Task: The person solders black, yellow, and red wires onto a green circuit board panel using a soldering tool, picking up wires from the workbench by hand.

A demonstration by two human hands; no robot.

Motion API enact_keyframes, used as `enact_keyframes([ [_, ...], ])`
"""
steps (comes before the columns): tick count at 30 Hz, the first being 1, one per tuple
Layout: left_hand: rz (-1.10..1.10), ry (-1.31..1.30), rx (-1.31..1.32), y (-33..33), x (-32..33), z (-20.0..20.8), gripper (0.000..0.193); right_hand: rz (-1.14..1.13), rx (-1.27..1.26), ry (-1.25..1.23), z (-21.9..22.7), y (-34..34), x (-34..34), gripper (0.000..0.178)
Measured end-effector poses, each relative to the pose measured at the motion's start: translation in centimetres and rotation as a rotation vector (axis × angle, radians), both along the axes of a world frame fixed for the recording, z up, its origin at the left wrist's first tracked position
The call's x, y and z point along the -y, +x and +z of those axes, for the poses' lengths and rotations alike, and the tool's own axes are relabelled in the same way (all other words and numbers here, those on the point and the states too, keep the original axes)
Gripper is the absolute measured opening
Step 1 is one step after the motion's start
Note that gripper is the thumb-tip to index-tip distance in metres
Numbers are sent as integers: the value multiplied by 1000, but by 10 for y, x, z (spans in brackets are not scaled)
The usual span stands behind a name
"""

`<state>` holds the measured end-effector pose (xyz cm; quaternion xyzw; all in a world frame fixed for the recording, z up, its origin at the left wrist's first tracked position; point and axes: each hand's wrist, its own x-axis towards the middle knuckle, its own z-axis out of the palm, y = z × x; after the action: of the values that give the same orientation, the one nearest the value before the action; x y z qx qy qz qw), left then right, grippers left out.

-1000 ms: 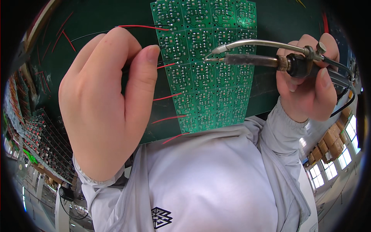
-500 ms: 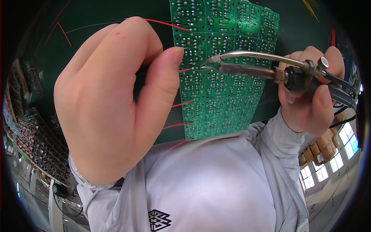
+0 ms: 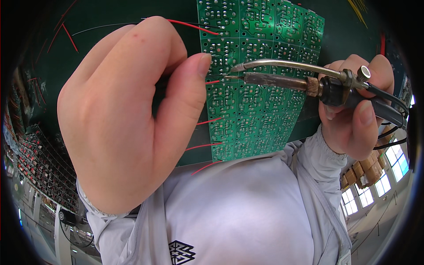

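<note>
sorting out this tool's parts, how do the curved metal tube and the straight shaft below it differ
The curved metal tube arches, while the straight shaft does not bend. The tube looks thinner than the shaft. The tube is shiny silver; the shaft is dull dark grey. Both point left, on the tool in the right hand.

Two hands [image 3: 119,115], one soldering iron [image 3: 276,81], one green circuit panel [image 3: 265,108], five red wires [image 3: 193,26] along its left edge

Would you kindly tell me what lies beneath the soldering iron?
Under the front of the soldering iron lies the green circuit board, visible on both sides; the strip beneath is covered.
</note>
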<state>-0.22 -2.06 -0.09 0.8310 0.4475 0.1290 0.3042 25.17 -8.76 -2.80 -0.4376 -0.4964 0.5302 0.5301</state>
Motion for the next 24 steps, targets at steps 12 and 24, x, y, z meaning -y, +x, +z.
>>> enact_keyframes([
  [12, 7, -5, -2, 0, 0, 0, 18, -21, -2, -70, 1, 5, 1, 25],
  [24, 105, -57, -65, -5, -8, 1, 24, -65, -135, -141, 1, 16, 3, 20],
])
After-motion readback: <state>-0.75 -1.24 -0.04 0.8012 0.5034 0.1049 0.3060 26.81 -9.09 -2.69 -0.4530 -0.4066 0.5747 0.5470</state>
